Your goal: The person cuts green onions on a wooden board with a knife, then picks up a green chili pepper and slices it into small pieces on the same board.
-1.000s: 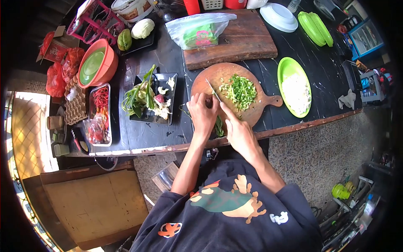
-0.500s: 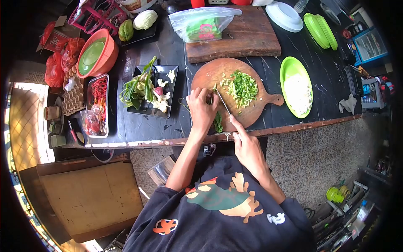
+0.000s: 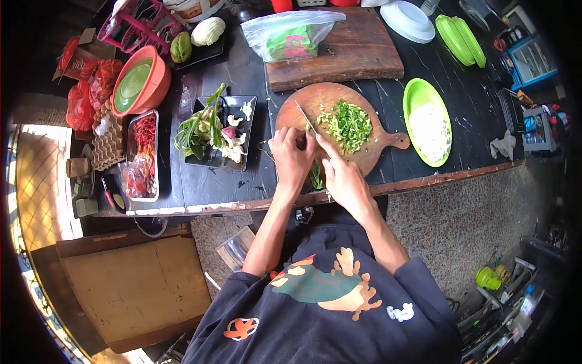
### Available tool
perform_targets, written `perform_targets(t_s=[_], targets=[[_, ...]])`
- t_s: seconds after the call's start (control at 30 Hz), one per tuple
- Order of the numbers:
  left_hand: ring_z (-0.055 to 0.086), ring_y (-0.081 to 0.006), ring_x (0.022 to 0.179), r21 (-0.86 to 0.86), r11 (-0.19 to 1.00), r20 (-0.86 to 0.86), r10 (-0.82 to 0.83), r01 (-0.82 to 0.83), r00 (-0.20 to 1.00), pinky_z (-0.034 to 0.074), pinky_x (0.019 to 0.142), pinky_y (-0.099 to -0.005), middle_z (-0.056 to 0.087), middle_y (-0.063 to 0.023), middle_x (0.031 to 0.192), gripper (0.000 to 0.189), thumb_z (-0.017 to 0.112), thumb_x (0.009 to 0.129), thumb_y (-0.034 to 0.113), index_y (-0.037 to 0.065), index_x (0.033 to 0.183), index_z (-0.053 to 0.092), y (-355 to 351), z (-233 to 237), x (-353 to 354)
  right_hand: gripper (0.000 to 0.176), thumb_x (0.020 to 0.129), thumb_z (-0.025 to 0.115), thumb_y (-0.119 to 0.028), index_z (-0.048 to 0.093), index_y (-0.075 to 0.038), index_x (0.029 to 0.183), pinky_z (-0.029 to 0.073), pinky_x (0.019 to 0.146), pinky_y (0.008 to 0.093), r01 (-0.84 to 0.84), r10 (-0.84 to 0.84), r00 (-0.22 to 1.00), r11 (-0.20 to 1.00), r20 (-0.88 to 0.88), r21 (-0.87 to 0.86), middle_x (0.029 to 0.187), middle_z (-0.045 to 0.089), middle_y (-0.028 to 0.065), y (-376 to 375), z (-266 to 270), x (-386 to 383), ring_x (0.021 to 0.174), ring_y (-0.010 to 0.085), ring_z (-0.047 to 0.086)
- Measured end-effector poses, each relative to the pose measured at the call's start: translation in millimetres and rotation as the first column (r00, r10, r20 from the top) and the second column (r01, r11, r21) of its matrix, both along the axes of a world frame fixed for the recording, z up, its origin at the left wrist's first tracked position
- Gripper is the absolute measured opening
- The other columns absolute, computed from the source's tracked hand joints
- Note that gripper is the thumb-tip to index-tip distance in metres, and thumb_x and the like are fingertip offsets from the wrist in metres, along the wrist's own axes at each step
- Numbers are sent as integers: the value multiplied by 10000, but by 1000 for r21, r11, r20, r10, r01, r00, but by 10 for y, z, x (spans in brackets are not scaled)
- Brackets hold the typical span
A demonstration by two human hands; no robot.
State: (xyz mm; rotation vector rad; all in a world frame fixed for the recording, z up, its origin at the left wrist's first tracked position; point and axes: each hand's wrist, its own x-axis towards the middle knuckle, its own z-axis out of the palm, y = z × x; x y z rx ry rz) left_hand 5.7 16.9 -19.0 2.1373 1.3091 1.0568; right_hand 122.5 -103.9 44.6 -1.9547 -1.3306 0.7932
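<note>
My left hand (image 3: 292, 153) is curled around green leafy stalks on the left part of the round wooden board (image 3: 327, 92). Dark leaves (image 3: 316, 176) stick out below it, toward the table edge. Closed on a knife, my right hand (image 3: 343, 176) sits just to the right. The knife blade (image 3: 304, 114) points up and left over the board, close to my left fingertips; its handle is hidden in my hand. Chopped green pieces (image 3: 351, 124) lie heaped on the board's right half.
Left of the board, a black plate (image 3: 241, 159) holds greens, garlic and a shallot. A green oval dish (image 3: 444, 159) with white contents stands right. Behind lies a thick wooden block (image 3: 370, 48) with a plastic bag (image 3: 294, 37). A tray (image 3: 154, 188) of chilies is farther left.
My right hand and the knife have moved up and left, so the blade now reaches past my left fingertips. My left hand stays nearly in place, and the view has shifted slightly.
</note>
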Motion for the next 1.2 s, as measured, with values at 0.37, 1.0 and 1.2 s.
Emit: perform_targets(t_s=[0.37, 1.0, 1.2], targets=[[655, -307, 840, 66, 997, -31, -34, 36, 999, 462, 835, -446, 658, -85, 845, 173, 852, 901, 105, 41, 865, 696, -2, 41, -16, 653, 1155, 608, -124, 427, -264, 1766, 577, 681, 637, 28, -37, 996, 992, -76, -122, 798, 715, 335, -866, 331, -61, 797, 522, 762], [655, -298, 793, 67, 997, -6, -29, 30, 1000, 456, 798, -448, 674, -85, 822, 167, 873, 889, 103, 52, 882, 715, 16, 30, -14, 667, 1136, 608, -79, 449, -238, 1763, 587, 713, 612, 56, -53, 997, 998, -63, 33, 849, 734, 328, -82, 30, 111, 808, 533, 762], [650, -283, 781, 81, 996, -5, -24, 25, 1000, 450, 802, -438, 666, -69, 821, 134, 864, 912, 100, 59, 901, 737, -1, 66, -5, 654, 1146, 608, -81, 445, -224, 1763, 536, 669, 620, 41, -47, 996, 996, -74, -74, 846, 706, 356, -713, 222, -9, 811, 528, 753]])
